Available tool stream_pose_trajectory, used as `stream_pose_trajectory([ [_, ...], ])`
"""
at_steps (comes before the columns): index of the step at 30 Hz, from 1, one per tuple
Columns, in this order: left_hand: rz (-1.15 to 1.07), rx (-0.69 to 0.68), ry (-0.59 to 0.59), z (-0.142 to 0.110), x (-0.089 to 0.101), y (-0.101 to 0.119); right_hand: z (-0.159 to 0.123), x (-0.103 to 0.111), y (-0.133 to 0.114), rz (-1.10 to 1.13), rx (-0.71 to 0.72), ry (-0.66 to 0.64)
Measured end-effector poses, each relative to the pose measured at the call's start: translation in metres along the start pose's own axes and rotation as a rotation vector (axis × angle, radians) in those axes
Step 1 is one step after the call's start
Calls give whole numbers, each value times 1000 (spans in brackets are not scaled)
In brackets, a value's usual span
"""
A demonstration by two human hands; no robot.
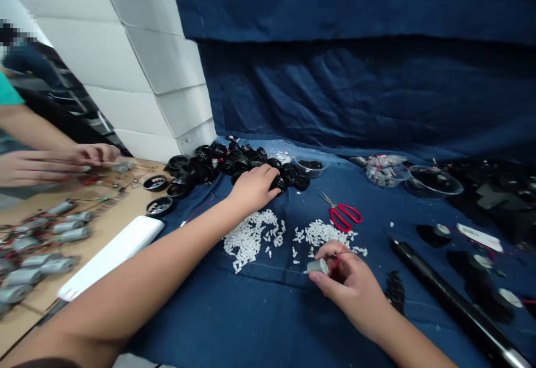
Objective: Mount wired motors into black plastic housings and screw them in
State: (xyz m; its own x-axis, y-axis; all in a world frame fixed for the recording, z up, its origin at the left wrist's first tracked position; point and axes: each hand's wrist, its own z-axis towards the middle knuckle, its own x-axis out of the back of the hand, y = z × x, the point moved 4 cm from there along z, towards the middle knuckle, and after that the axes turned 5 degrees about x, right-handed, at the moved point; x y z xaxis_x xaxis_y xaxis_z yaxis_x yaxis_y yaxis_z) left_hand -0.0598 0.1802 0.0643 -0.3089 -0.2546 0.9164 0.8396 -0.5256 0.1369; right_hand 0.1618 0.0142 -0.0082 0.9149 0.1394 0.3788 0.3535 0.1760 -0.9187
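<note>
Silver motor (317, 267) pinched in right hand (349, 284), left hand (254, 189) cupped on black rings (280, 182), any print too small to read

three bowls (433, 182), one scissors (342, 214), roughly ten motors (74, 234)

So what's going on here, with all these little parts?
A person is working over a blue cloth. Their right hand pinches a small silver motor with a thin red wire, just past loose white plastic bits. Their left hand rests on a heap of black plastic parts, not far from red-handled scissors. Beside them, a co-worker's hands are busy above a wooden bench that holds more silver motors.
</note>
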Motion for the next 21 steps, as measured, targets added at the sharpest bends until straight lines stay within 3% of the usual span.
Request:
stream_pose_trajectory([
  [5, 100, 124, -177, 7, -13, -7, -5, 11, 24, 42, -10, 88],
  [10, 14, 199, -232, -4, 18, 8, -4, 23, 39, 179, -118, 115],
  [13, -133, 84, -358, -30, 35, 40, -4, 29, 41, 240, -190, 191],
  [15, -223, -23, -454, -56, 37, 66, -5, 31, 40, 264, -203, 261],
  [18, -253, -128, -514, -90, 23, 94, -6, 33, 32, 252, -200, 341],
  [21, -226, -184, -503, -107, 1, 104, -5, 31, 19, 183, -165, 309],
])
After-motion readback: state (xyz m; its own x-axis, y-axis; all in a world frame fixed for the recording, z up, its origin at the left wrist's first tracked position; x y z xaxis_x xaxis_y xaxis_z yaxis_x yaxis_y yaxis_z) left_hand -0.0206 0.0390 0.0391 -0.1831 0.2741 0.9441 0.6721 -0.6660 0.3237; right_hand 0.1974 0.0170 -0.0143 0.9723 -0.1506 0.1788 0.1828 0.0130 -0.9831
